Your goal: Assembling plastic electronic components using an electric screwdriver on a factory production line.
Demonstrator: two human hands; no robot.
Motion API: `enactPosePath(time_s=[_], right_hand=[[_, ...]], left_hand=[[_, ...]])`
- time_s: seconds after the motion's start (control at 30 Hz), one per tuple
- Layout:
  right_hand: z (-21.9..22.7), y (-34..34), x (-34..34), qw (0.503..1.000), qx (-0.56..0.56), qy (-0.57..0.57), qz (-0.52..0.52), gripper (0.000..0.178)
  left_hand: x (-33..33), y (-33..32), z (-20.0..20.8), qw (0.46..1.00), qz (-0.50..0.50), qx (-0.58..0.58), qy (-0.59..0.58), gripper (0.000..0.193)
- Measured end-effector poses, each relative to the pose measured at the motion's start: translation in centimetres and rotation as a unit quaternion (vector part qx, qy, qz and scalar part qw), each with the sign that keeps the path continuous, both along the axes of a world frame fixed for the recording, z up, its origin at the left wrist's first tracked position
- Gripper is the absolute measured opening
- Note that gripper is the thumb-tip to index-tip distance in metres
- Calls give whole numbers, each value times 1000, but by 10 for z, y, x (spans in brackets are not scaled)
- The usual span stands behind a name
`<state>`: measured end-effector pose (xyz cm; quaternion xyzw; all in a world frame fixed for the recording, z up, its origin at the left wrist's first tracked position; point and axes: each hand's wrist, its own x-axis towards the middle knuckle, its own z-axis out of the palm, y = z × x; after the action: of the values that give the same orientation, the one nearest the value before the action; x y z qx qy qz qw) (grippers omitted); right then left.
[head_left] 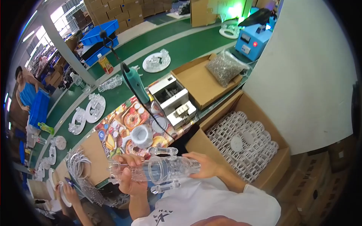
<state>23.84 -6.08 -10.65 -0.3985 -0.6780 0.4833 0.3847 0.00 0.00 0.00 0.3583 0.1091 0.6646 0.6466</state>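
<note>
A: Where's the clear plastic assembly point(160, 170)?
B: In front of the white shirt point(222, 201), lying sideways between two hands. The left grip point(133, 185) grasps its left end, fingers over the top; the right grip point(205, 166) is wrapped around the opposite end.
A: And near it?
B: Just beyond, a white round piece point(142, 136) sits on a food-patterned mat point(113, 132), with a teal screwdriver point(135, 83) hanging above. To the right, an open carton point(281, 164) holds white lattice parts point(241, 147).
A: Farther off?
B: A bag of small pieces point(225, 69) in a cardboard tray point(196, 88), then the green counter point(184, 52).
</note>
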Motion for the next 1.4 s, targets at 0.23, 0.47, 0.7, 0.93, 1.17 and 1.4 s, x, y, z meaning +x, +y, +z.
enactPosePath(time_s=[0.23, 0.47, 0.7, 0.93, 1.17, 1.4], right_hand=[[-36, 1, -47, 977, 153, -90, -120, 57], [-38, 18, -46, 991, 79, -68, -85, 48], [-33, 28, -60, 978, 116, -87, -149, 45], [-38, 42, -71, 953, 189, -121, -204, 43], [-28, 44, -58, 951, 226, -106, -182, 52], [-121, -25, 115, 757, 20, -348, -552, 24]], left_hand=[[8, -28, -5, 986, 109, -15, 127, 36], [0, 4, 2, 981, 18, 32, 190, 33], [2, 8, 6, 981, 107, -20, 158, 34], [-24, 13, -4, 977, 113, -23, 178, 39], [-60, 11, -32, 965, 107, -113, 210, 43], [-78, 13, -35, 967, 32, -51, 247, 45]])
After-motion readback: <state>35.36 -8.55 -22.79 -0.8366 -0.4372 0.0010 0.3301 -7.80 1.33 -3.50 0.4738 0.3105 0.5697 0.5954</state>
